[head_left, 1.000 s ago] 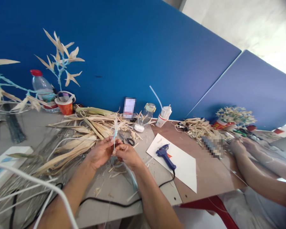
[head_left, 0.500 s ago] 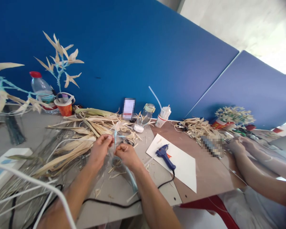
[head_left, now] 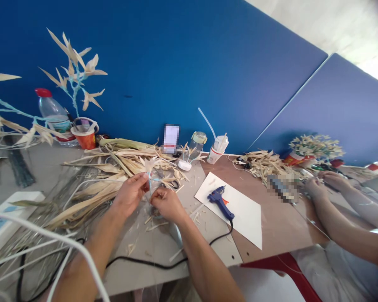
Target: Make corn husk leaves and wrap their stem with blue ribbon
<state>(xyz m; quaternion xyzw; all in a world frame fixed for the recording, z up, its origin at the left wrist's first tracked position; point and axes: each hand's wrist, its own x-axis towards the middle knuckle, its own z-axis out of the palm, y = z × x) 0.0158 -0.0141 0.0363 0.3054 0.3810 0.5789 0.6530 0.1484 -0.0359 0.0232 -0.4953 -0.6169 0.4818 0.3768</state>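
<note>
Between my hands stands a small corn-husk flower (head_left: pixel 148 164) with pale pointed petals and a stem wrapped in light blue. My left hand (head_left: pixel 132 193) pinches it just below the petals. The fingers of my right hand (head_left: pixel 166 202) are closed lower down on the stem or on the blue strip wrapping it; exactly which is hidden. A light blue strip (head_left: pixel 175 233) shows beneath my right wrist. Behind the hands, scissors (head_left: pixel 175 184) lie partly covered by husk scraps.
Dried corn husks (head_left: pixel 91 197) are heaped at left. A blue glue gun (head_left: pixel 221 202) rests on white paper (head_left: pixel 250 226), its black cord crossing the table front. A paper cup (head_left: pixel 83 136) holds a finished husk branch (head_left: pixel 77 79). At right, another person's hands (head_left: pixel 316 188) work.
My view has shifted slightly. The flower and my left hand sit a little further left, with the left fingers close under the petals. Less of the blue strip shows below my right hand.
</note>
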